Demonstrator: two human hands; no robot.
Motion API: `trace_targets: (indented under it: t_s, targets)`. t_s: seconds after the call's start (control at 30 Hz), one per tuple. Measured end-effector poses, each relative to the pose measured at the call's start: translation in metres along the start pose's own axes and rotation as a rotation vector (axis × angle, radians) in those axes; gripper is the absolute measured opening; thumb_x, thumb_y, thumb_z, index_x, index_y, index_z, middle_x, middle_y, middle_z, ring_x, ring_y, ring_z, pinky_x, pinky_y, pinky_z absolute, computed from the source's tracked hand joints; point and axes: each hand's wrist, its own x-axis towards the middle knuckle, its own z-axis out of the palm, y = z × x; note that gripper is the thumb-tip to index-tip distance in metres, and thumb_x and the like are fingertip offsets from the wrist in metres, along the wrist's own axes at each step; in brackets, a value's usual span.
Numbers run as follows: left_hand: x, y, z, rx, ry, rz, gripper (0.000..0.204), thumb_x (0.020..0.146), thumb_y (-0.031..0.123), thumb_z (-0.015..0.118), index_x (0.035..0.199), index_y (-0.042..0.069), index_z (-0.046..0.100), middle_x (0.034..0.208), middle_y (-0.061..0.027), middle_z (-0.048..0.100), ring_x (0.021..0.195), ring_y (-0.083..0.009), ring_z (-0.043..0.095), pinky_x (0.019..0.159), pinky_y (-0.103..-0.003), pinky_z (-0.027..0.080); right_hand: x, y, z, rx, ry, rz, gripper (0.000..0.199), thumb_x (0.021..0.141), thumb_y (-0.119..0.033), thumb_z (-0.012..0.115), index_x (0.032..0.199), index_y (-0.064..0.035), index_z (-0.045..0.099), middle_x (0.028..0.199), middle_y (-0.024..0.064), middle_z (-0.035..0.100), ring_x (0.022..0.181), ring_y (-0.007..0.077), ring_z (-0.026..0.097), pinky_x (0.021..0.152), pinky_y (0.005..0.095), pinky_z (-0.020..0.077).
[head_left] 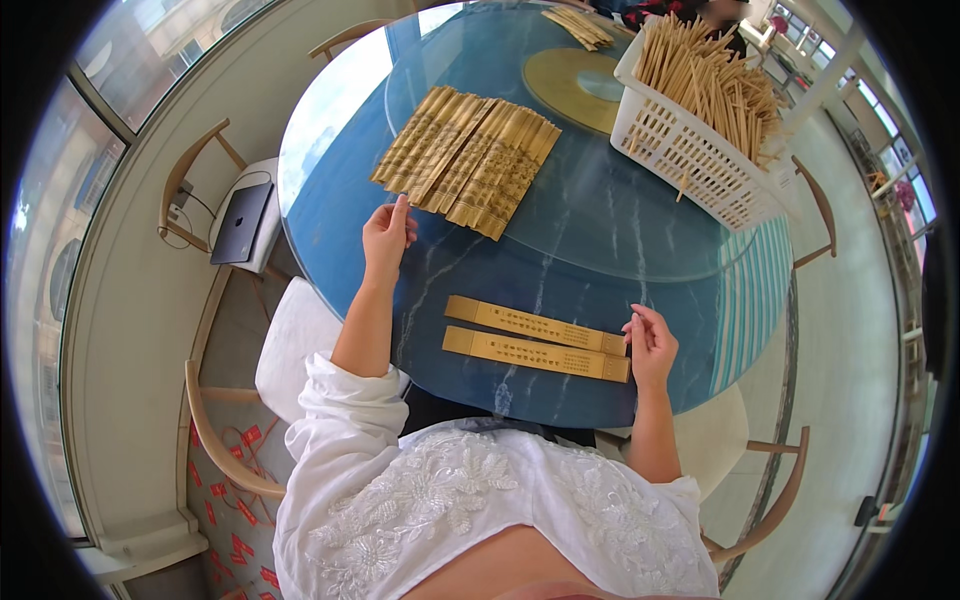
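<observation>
Two flat gold paper chopstick sleeves with dark printing lie side by side near the table's front edge: the far sleeve and the near sleeve. At their right end is my right hand, its fingers loosely bent and slightly apart, the tips beside the far sleeve's end. A wide spread of overlapping gold sleeves lies farther off to the left. My left hand is at its near-left corner, fingers curled in and thumb and forefinger together against the edge. Whatever is between those fingertips cannot be made out.
A white plastic basket heaped with wooden chopsticks stands at the far right of the round blue glass table. More chopsticks lie at the back. Chairs surround the table; a laptop rests on one at left.
</observation>
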Motion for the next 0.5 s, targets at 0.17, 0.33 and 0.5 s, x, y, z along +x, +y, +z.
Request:
trace_targets:
  t_s: [0.17, 0.33, 0.5]
  targets:
    - [-0.014, 0.019, 0.019, 0.371, 0.082, 0.26, 0.036, 0.09, 0.038, 0.07, 0.1, 0.004, 0.069, 0.08, -0.0023, 0.063, 0.063, -0.0119, 0.054, 0.059, -0.029, 0.048, 0.0, 0.001, -0.001, -0.005, 0.005, -0.003, 0.016, 0.093, 0.002, 0.061, 0.107, 0.0013, 0.067, 0.077, 0.0043, 0.063, 0.067, 0.0083, 0.06, 0.059, 0.0203, 0.0495]
    - [-0.008, 0.018, 0.02, 0.579, 0.099, 0.397, 0.031, 0.091, 0.034, 0.07, 0.107, 0.007, 0.073, 0.088, -0.0035, 0.066, 0.065, -0.015, 0.058, 0.063, -0.03, 0.049, 0.0, 0.0, 0.0, -0.007, 0.002, -0.018, 0.016, 0.093, 0.002, 0.061, 0.107, 0.0013, 0.068, 0.077, 0.0043, 0.063, 0.067, 0.008, 0.061, 0.059, 0.0198, 0.0491]
    - [-0.014, 0.024, 0.016, 0.753, 0.245, 0.593, 0.022, 0.094, 0.027, 0.065, 0.101, 0.008, 0.073, 0.093, -0.0053, 0.068, 0.068, -0.0191, 0.064, 0.065, -0.032, 0.052, 0.0, -0.001, 0.001, -0.012, 0.002, -0.033, 0.016, 0.093, 0.002, 0.061, 0.107, 0.0016, 0.067, 0.077, 0.0043, 0.064, 0.066, 0.0079, 0.061, 0.059, 0.0196, 0.049]
